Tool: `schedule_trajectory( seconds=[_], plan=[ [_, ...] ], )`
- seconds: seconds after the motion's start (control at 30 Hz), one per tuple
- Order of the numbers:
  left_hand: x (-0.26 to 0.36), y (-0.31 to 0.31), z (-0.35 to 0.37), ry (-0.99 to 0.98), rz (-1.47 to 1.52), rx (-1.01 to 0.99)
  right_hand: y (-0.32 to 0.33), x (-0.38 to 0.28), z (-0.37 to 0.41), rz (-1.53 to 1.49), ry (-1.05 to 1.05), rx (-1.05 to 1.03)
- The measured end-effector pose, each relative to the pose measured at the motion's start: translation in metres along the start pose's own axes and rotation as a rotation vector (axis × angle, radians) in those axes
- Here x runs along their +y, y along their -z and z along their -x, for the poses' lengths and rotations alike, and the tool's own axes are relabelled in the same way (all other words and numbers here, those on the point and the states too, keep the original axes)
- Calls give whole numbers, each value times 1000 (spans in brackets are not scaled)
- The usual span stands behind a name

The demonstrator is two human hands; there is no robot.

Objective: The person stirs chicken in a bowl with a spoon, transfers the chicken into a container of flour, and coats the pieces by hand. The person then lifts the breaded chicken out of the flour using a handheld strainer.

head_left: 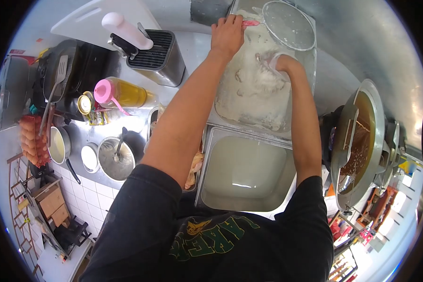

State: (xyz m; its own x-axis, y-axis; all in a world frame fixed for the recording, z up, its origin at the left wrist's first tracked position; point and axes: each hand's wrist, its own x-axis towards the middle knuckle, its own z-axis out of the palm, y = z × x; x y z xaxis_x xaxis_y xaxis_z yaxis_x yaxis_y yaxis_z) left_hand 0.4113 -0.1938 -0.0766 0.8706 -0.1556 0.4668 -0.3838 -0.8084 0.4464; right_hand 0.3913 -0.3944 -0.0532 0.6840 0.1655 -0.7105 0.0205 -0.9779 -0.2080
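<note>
A metal tray of white flour (249, 105) lies at the top centre, with lumps and coated bits in it. My left hand (228, 35) is closed at the tray's left edge around the red handle of a round mesh strainer (289, 26). The strainer rests over the tray's far right corner. Down in the flour is my right hand (273, 68), its wrist edged by what looks like a clear glove. Flour hides its fingers, and I cannot see whether they hold anything. Nearer my body sits a square pan of cloudy liquid (246, 174).
Raw meat pieces (194, 169) lie in a container under my left forearm. On the left stand a knife block (162, 58), a pink-capped oil bottle (127, 94), and a pot with a utensil (115, 162). A large pan of brown oil (362, 136) is at the right.
</note>
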Motion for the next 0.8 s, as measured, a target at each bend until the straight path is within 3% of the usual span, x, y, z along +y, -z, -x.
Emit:
schedule_trajectory(
  seconds=[0.07, 0.1, 0.17, 0.27, 0.3, 0.4, 0.47, 0.53, 0.57, 0.63, 0.7, 0.77, 0.8],
  plan=[
    [2, 2, -1, -9, 12, 2, -22, 32, -52, 260, 302, 216],
    [3, 1, -2, -20, 12, 2, -28, 33, -66, 254, 297, 225],
    [2, 0, -2, -21, -11, 26, -32, 14, -91, 313, -28, 431],
    [0, -1, -4, -24, 2, 49, -30, -22, -91, 170, -112, 506],
    [-1, 0, -6, -21, -3, 52, -56, 2, -143, 257, -16, 660],
    [0, -1, -2, -20, 17, 87, -60, -56, -97, 257, -43, 512],
    [-1, -3, -2, -22, 11, 65, -80, -48, -93, 385, 74, 463],
    [0, -2, 0, -18, 22, 61, -64, -67, -26, 459, 208, 117],
    [1, -1, 0, -16, 31, 76, -55, -59, -17, 466, 211, 125],
    [-1, 2, -1, -15, 37, 94, -39, -27, -3, 352, 549, 111],
    [1, 0, -2, -16, 11, 68, -33, -4, -14, 287, 482, 147],
    [0, 0, -2, -13, 21, 56, -24, -31, 11, 204, 224, 234],
    [1, 1, -2, -6, 27, 44, -38, -44, 9, 202, 215, 237]
  ],
)
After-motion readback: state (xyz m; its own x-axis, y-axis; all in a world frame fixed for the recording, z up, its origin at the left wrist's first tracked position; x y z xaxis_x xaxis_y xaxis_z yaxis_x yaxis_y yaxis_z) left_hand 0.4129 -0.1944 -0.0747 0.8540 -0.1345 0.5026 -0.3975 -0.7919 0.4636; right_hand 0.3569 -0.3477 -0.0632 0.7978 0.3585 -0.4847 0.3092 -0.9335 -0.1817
